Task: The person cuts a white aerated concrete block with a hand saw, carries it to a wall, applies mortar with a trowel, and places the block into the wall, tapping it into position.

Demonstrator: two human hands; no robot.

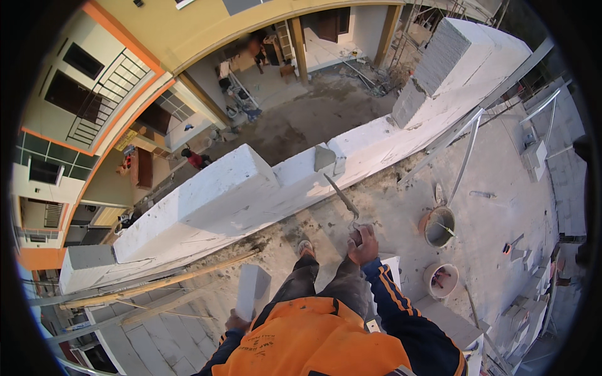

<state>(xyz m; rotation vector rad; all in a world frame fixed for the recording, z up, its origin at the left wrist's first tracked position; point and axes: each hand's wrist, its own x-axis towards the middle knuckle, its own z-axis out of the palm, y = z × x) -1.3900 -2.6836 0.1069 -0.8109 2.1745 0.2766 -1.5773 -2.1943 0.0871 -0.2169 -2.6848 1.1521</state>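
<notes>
My right hand is closed round the handle of a trowel, whose blade points up toward the white block wall. Near the blade's tip, a patch of grey mortar shows on the wall. Low on the left, my left hand grips the side of a pale lightweight concrete block, which is held beside my left leg. My body hides part of that block and most of the left arm.
Two buckets, one with grey mortar and one pale, stand on the slab to the right. Long wooden poles lie along the wall at left. Beyond the wall is a drop to a yard, where a person in red is below.
</notes>
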